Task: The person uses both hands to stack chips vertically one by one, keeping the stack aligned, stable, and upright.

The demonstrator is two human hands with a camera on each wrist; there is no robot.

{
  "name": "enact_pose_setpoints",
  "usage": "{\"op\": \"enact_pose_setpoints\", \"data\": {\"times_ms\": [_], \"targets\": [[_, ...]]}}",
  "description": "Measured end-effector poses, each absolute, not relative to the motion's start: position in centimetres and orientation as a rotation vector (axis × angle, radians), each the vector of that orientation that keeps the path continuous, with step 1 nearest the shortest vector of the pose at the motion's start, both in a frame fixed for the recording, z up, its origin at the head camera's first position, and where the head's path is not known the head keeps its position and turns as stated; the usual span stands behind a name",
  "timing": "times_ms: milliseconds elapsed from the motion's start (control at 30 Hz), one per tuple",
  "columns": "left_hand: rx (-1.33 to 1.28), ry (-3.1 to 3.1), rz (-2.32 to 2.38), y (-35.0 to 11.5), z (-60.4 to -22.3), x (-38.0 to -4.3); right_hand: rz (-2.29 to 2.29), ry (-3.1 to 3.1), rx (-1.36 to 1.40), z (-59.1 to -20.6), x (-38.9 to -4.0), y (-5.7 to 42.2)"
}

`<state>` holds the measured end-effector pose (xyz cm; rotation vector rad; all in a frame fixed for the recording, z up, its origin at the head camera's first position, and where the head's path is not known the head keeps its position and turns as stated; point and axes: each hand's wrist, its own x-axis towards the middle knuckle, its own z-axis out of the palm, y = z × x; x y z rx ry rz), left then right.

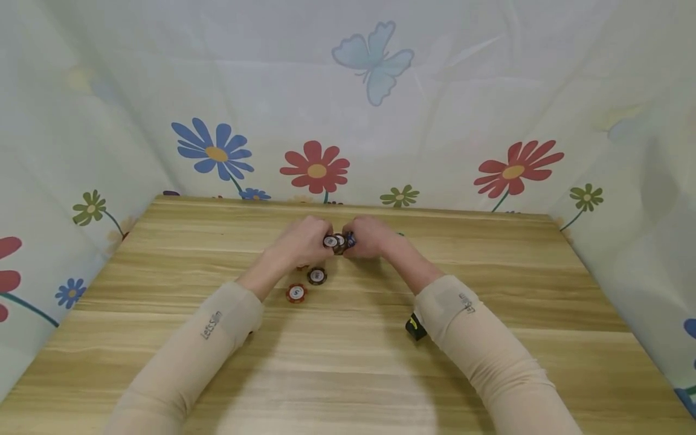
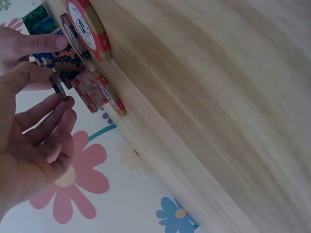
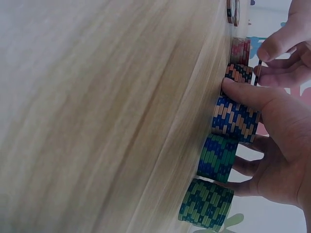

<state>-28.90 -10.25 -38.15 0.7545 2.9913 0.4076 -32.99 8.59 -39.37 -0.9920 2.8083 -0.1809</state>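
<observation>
My left hand (image 1: 310,238) pinches a black poker chip (image 2: 58,85) between thumb and fingers, held beside the top of a black chip stack (image 3: 238,73). My right hand (image 1: 372,237) holds the stacks from the right: its thumb lies along the near side of the black stack and the blue chip stack (image 3: 235,119), while its fingers reach behind. Farther along the row stand a blue-green stack (image 3: 217,158) and a green stack (image 3: 206,204), close to those fingers. A red chip stack (image 2: 88,91) stands on the black stack's other side.
Nearer on the wooden table (image 1: 337,374) lie a loose red chip (image 1: 296,293) and a loose black chip (image 1: 317,276). A small black object with a yellow mark (image 1: 415,327) sits partly hidden by the right sleeve. A flowered curtain (image 1: 435,121) hangs behind the table.
</observation>
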Motion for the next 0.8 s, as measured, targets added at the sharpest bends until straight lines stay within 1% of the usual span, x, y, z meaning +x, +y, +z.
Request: {"op": "enact_pose_setpoints", "data": {"times_ms": [267,500,800], "targets": [[0.794,3.028,0.333,-9.83,-38.27,-29.02,-0.179,2.821,-1.028,-39.33,-33.08,8.77],[0.790,3.058,0.289,-9.57,-38.42,-29.03,-0.182,2.812,-0.972,-39.11,-32.84,8.76],[0.782,3.034,0.387,-10.32,-38.36,-29.09,-0.159,2.793,-0.940,-39.13,-32.70,8.77]]}}
